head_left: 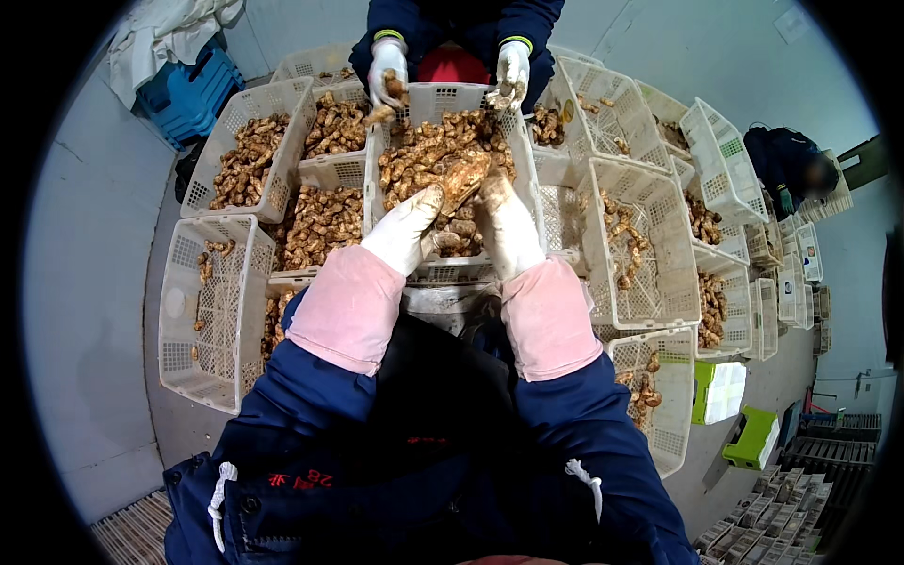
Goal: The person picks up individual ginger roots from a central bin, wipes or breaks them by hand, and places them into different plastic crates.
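My left hand, in a white glove with a pink cuff, grips the lower end of a brown mushroom, by the look of it a matsutake. The mushroom is held over the middle white plastic crate, which is heaped with more of the same mushrooms. My right hand, gloved alike and stained brown at the fingers, is close to the mushroom's right side; its fingertips are partly hidden, and whether they touch it cannot be told.
Opposite, a co-worker's gloved hands hover at the crate's far edge, one holding a mushroom. Mushroom-filled crates stand left; sparsely filled ones stand right. Blue stools are at the upper left, green-and-white boxes at the lower right. Another person bends at the far right.
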`<state>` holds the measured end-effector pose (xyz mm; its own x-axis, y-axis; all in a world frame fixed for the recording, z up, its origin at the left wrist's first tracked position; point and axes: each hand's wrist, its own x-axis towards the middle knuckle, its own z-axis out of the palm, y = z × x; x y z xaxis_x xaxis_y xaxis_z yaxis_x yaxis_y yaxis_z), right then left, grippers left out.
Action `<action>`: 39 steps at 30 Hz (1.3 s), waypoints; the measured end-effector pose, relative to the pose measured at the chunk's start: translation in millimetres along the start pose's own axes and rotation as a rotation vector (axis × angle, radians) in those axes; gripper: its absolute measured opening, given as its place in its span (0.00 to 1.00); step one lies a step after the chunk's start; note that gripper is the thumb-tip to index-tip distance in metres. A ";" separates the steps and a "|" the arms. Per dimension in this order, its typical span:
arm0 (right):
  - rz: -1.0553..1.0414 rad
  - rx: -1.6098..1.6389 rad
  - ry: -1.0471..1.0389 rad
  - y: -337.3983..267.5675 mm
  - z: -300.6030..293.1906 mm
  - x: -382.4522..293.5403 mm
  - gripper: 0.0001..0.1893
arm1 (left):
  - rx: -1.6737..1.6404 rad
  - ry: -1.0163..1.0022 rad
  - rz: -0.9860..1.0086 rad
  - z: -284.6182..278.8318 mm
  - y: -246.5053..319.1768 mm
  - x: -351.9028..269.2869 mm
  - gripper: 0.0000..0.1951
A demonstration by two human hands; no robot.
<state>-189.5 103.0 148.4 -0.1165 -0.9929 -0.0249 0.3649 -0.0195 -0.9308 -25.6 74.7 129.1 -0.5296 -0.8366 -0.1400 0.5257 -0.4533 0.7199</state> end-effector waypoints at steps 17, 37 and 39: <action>-0.179 0.171 -0.100 -6.6 13.7 -4.9 0.30 | -0.070 -0.238 -0.105 9.5 5.5 -8.8 0.28; -0.345 -0.107 0.029 -17.7 7.6 1.6 0.20 | 0.202 -0.045 -0.237 8.0 7.5 -7.5 0.19; -0.168 -0.011 0.037 -23.8 13.0 -9.2 0.22 | 0.080 0.014 -0.345 11.0 5.9 -7.5 0.19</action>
<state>-185.1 111.0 175.5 -0.2090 -0.9708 0.1177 0.3275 -0.1829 -0.9270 -25.9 81.8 141.8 -0.6574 -0.6431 -0.3927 0.2640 -0.6847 0.6794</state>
